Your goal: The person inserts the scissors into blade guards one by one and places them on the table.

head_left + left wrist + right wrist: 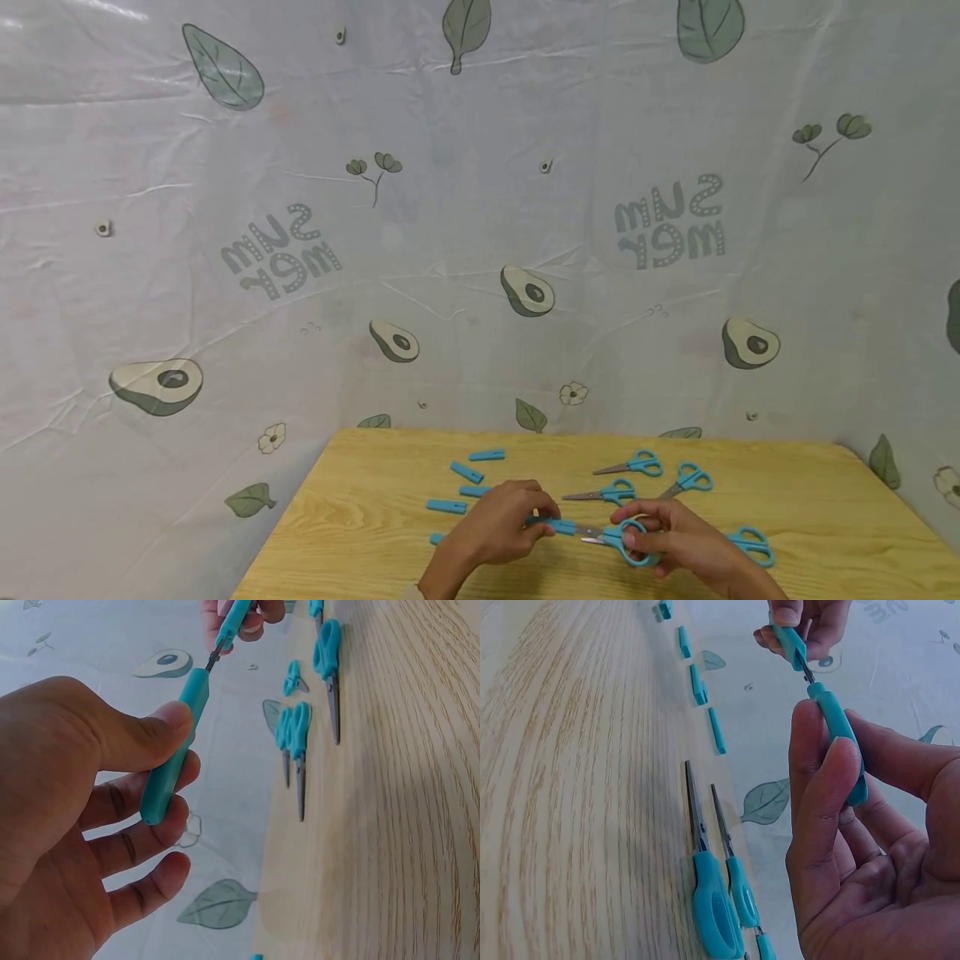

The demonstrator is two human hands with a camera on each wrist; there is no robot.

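Note:
My left hand (501, 523) pinches a blue blade cap (562, 527) between thumb and fingers, above the table. Facing it, my right hand (678, 540) holds a pair of blue-handled scissors (617, 542) by the finger loops, blades toward the cap. One blade reaches into the cap's mouth, while a shiny blade tip shows just below the cap in the head view. In the left wrist view the cap (176, 750) and the scissors' handle (235, 621) lie nearly in one line. How deep the blade sits is hidden inside the cap.
On the wooden table (337, 508), several loose blue caps (446, 506) lie left of and behind my left hand. Several other scissors (643, 463) lie behind and beside my right hand. A printed curtain (450, 208) hangs behind the table's far edge.

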